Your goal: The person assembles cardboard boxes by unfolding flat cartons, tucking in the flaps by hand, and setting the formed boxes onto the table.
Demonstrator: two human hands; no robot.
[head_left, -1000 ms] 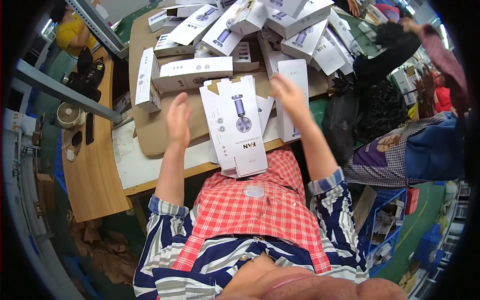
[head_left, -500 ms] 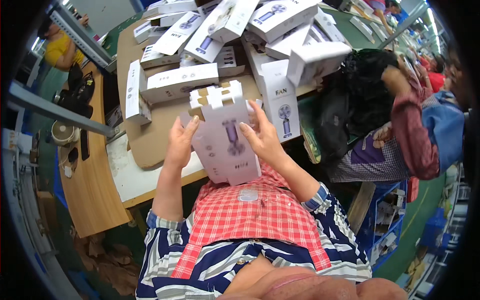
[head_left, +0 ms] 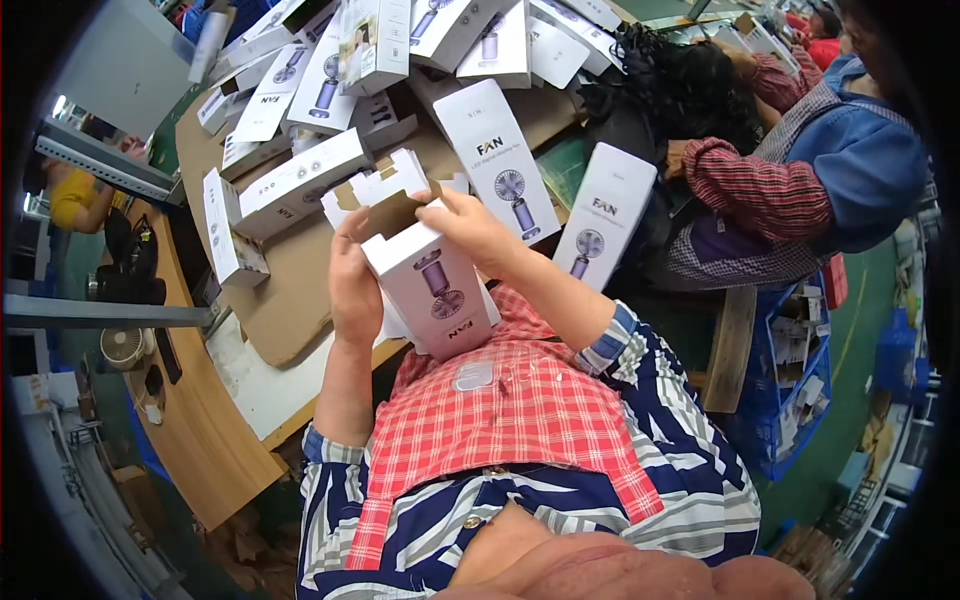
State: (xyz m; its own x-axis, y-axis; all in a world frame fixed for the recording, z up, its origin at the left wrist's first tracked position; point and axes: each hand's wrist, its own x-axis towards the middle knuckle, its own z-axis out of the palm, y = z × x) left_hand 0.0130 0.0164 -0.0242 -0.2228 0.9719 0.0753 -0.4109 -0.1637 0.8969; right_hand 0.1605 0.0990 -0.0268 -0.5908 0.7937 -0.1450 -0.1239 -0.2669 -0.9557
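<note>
A white fan box (head_left: pixel 465 308), printed with a purple handheld fan, stands against my red checked apron with its open top facing away from me. My left hand (head_left: pixel 356 283) is closed round its left side. At the top edge, my right hand (head_left: pixel 468 232) grips the right side, fingers at the opening. Brown inner cardboard shows in the opening. White cut flaps (head_left: pixel 390 180) stick up behind it; whether they belong to a second carton I cannot tell. Just beyond my right hand are an upright fan box (head_left: pixel 492 150) and another one (head_left: pixel 618 180).
Many fan boxes (head_left: pixel 375 45) lie heaped on a brown cardboard sheet (head_left: pixel 290 312) across the table. A co-worker (head_left: pixel 800 170) is on the right beside a black heap (head_left: pixel 665 90). A metal bar (head_left: pixel 110 312) crosses at left, near a small fan (head_left: pixel 125 347). Blue crates (head_left: pixel 790 380) stand lower right.
The carton in my hands has gone from flatter to squared open, and my right hand has moved to its top edge. A blurred box at right now stands beside the upright one. The view has shifted.
</note>
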